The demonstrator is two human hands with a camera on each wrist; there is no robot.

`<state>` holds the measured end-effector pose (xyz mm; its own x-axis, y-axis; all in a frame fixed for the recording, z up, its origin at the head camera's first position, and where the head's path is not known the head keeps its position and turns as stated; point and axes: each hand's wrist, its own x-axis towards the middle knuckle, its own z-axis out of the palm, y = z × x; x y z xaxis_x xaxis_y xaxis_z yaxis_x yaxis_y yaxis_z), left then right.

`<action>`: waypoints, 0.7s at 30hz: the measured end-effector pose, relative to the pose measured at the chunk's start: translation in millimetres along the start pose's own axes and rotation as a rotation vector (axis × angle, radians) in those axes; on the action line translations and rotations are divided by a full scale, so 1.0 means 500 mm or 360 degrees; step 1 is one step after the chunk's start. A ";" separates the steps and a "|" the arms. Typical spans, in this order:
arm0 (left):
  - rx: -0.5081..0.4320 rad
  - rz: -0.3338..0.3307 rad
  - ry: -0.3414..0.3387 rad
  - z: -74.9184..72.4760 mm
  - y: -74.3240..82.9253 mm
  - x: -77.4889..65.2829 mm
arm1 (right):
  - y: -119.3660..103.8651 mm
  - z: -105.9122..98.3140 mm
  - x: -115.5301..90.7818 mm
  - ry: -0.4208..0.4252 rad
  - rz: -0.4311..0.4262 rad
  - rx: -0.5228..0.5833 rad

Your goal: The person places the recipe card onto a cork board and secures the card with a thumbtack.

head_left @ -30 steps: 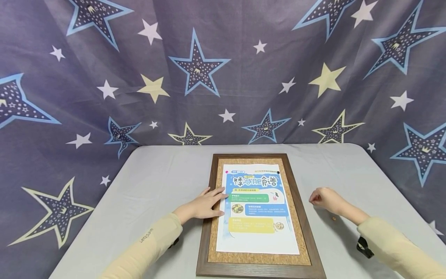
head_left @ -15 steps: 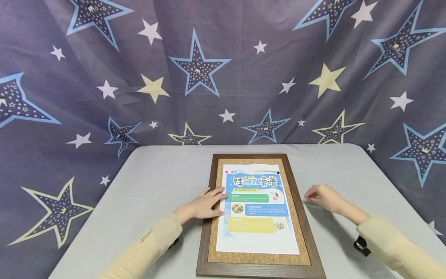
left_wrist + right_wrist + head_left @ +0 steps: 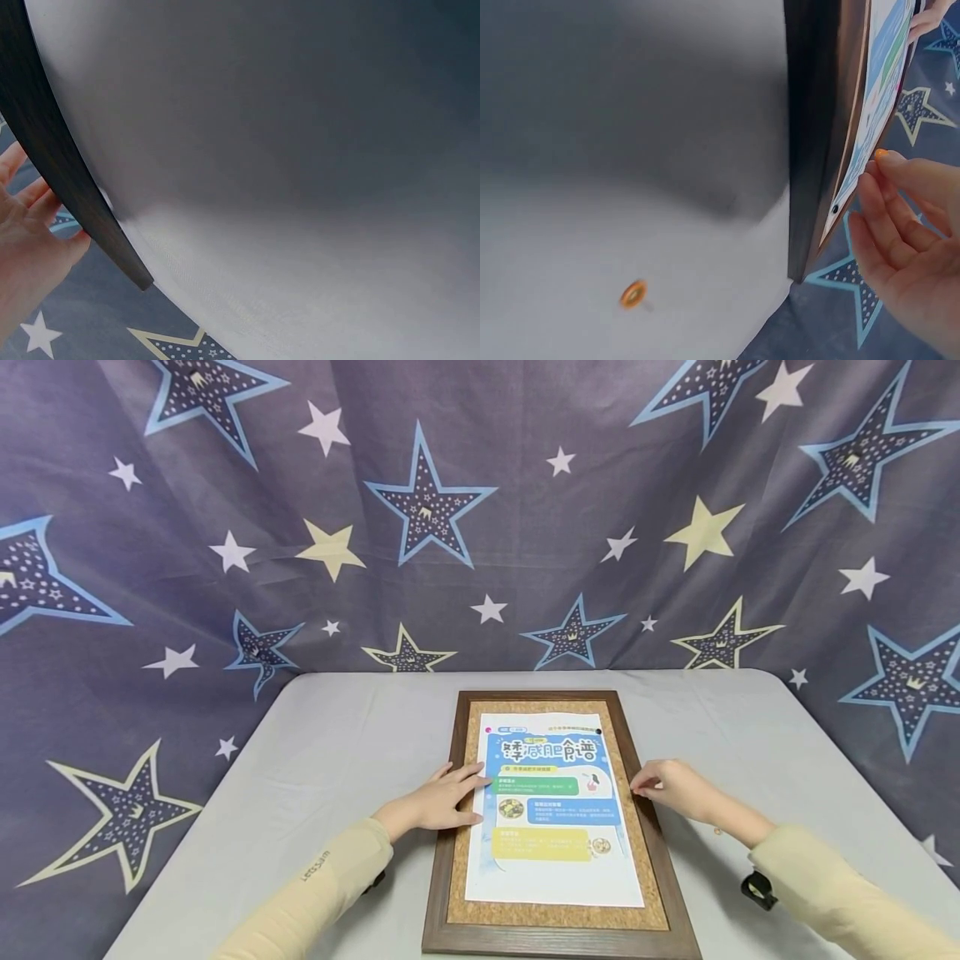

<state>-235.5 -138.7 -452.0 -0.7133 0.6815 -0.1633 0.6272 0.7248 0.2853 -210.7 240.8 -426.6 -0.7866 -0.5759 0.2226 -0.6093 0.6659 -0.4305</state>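
Observation:
A printed poster [image 3: 555, 881] lies on a cork board [image 3: 558, 917] with a dark wooden frame [image 3: 562, 941]. A pink thumbtack [image 3: 488, 729] sits at its upper left corner and a black thumbtack [image 3: 598, 732] at its upper right. My left hand [image 3: 435, 802] rests with spread fingers across the frame's left side, fingertips on the poster's edge. Over the frame's right side, my right hand [image 3: 678, 789] pinches a small orange thumbtack [image 3: 881, 154] between thumb and fingertips. In the right wrist view only the orange bit shows at the fingertips.
Another orange thumbtack [image 3: 634, 294] lies on the grey-covered table [image 3: 360, 718], right of the board and below my right forearm. A star-patterned curtain [image 3: 480, 527] hangs behind and at both sides of the table.
My right hand has moved left from the table beside the board to above the frame's right edge. My left hand and the board have stayed in place.

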 end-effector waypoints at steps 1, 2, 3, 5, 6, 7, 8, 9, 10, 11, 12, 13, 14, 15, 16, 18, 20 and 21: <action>0.0000 0.0000 -0.0001 0.000 0.000 0.000 | -0.003 0.003 0.003 -0.0003 0.0003 0.0005; -0.0002 -0.0001 -0.0002 0.000 0.000 0.000 | -0.006 0.006 0.005 -0.0007 0.0006 0.0003; -0.0004 -0.0002 -0.0003 0.000 0.000 0.001 | -0.009 0.009 0.008 -0.0017 0.0014 0.0012; -0.0012 -0.0003 -0.0003 -0.001 0.000 0.001 | -0.015 0.015 0.013 -0.0026 0.0024 0.0016; -0.0013 -0.0003 -0.0002 -0.001 0.000 0.001 | -0.018 0.018 0.017 -0.0035 0.0023 0.0018; -0.0016 -0.0003 0.0001 -0.001 0.000 0.001 | -0.021 0.021 0.020 -0.0043 0.0018 0.0020; -0.0018 -0.0004 0.0003 -0.001 0.001 0.001 | -0.024 0.023 0.023 -0.0052 0.0014 0.0022; -0.0017 -0.0004 0.0005 -0.001 0.001 0.001 | -0.027 0.026 0.026 -0.0063 0.0012 0.0032; -0.0016 -0.0006 0.0005 -0.001 0.001 0.001 | -0.031 0.028 0.029 -0.0072 0.0001 0.0031; -0.0014 -0.0006 0.0007 -0.001 0.001 0.001 | -0.034 0.031 0.032 -0.0082 -0.0008 0.0036; -0.0011 -0.0005 0.0008 -0.001 0.001 0.000 | -0.038 0.033 0.034 -0.0093 -0.0018 0.0047; -0.0010 -0.0006 0.0007 -0.001 0.001 0.000 | -0.042 0.034 0.036 -0.0101 -0.0024 0.0058; -0.0007 -0.0005 0.0006 -0.001 0.001 0.000 | -0.046 0.036 0.039 -0.0109 -0.0033 0.0067; -0.0004 -0.0004 0.0005 -0.002 0.001 -0.001 | -0.050 0.039 0.041 -0.0116 -0.0045 0.0074; -0.0005 -0.0003 0.0005 -0.002 0.001 -0.001 | -0.053 0.040 0.043 -0.0122 -0.0061 0.0083; -0.0007 -0.0001 0.0007 -0.002 0.002 -0.001 | -0.062 0.044 0.048 -0.0134 -0.0072 0.0104; -0.0006 0.0000 0.0007 -0.002 0.002 -0.001 | -0.071 0.048 0.054 -0.0149 -0.0083 0.0111; -0.0008 0.0001 0.0009 -0.002 0.002 -0.001 | -0.075 0.050 0.056 -0.0161 -0.0075 0.0123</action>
<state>-234.8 -138.4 -450.7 -0.7146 0.6815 -0.1580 0.6262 0.7238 0.2899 -207.3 187.6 -426.0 -0.7406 -0.6535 0.1564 -0.6330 0.6006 -0.4885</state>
